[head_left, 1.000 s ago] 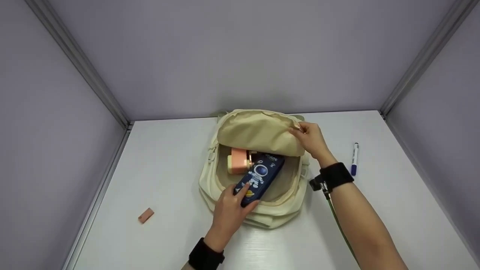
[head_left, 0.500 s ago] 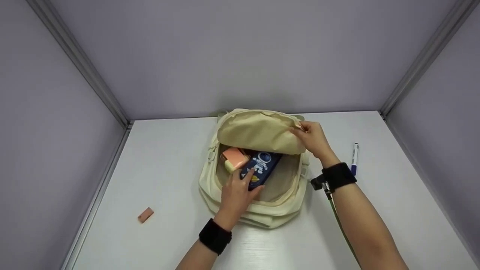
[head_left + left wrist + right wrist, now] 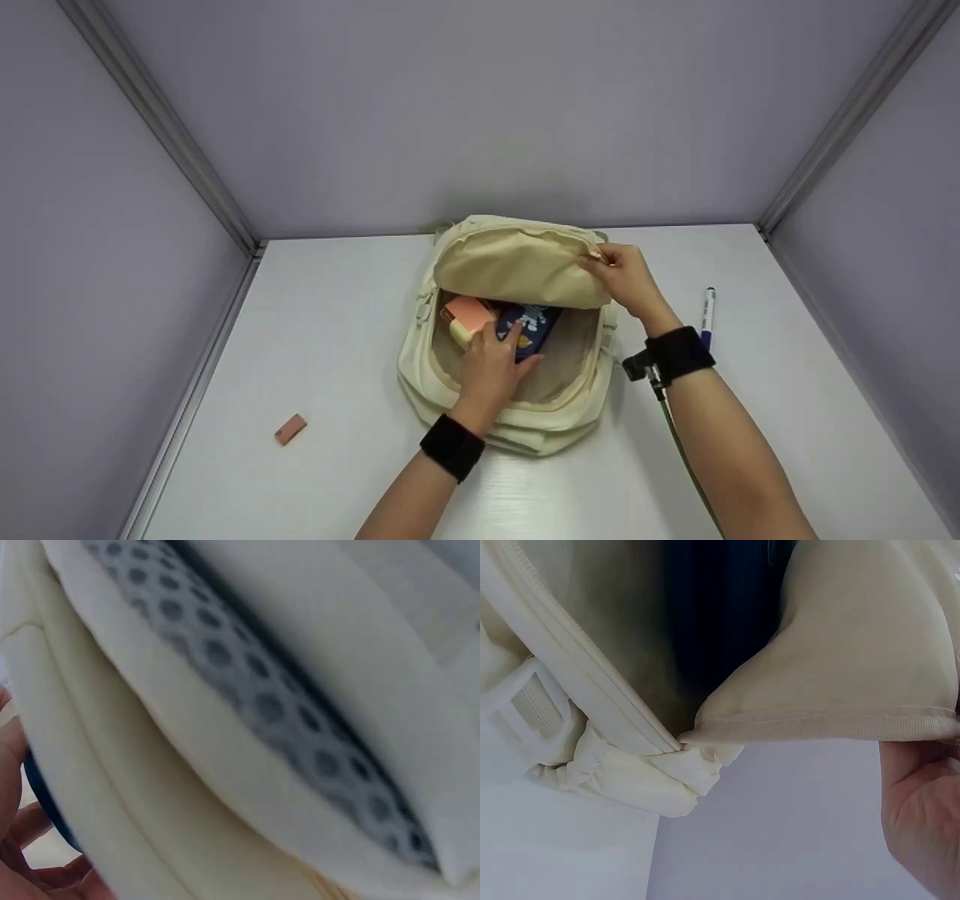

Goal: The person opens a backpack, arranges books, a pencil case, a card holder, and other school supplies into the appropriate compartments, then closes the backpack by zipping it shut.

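case (image 3: 531, 330) and box (image 3: 469, 315) in backpack (image 3: 420, 360); marker (image 3: 708, 316) right, eraser (image 3: 290, 429) left.

The backpack (image 3: 517, 390) mouth gapes toward the person, its flap (image 3: 517, 266) lifted overhead. Inside, a pink box (image 3: 466, 313) and a blue case (image 3: 531, 328) fill the back; bare lining lies to their right. The table (image 3: 337, 315) lies open on both sides.
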Available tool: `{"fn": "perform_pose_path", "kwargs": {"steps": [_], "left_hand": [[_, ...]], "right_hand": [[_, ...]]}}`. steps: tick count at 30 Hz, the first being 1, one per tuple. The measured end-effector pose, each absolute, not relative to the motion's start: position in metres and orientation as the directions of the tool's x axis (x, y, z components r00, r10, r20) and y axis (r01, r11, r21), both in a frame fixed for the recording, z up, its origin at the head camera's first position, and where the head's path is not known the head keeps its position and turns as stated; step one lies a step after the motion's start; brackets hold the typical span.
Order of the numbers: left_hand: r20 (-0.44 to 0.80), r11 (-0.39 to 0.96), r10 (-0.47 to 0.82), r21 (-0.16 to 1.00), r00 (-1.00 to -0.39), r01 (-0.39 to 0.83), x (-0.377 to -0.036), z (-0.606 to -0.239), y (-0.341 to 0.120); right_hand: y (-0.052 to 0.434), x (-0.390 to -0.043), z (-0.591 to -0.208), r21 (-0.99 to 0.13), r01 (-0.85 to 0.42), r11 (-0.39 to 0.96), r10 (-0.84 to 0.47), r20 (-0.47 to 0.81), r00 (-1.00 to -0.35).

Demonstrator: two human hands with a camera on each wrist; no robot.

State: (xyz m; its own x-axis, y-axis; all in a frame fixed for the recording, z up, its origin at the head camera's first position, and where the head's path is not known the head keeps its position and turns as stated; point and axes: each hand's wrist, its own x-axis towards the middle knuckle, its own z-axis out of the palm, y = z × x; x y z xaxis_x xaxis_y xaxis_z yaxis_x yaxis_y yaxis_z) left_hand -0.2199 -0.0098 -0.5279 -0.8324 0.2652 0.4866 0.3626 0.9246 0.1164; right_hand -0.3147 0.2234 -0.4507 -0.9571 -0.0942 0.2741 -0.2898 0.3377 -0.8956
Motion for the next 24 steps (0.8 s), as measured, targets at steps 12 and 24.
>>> {"fn": "perform_pose_path", "kwargs": {"steps": [12, 24], "left_hand": [[0.429, 0.931, 0.26, 0.126, -0.865, 0.342, -0.224, -0.535, 0.0], [0.41, 0.96, 0.059, 0.227, -0.91, 0.164, -0.206, -0.534, -0.019]], "right_hand": [[0.212, -0.298, -0.429, -0.895, -0.295, 0.334, -0.123, 0.269, -0.955], [0.208, -0.287, -0.419, -0.9, -0.279, 0.336, -0.124, 0.251, -0.96]]}}
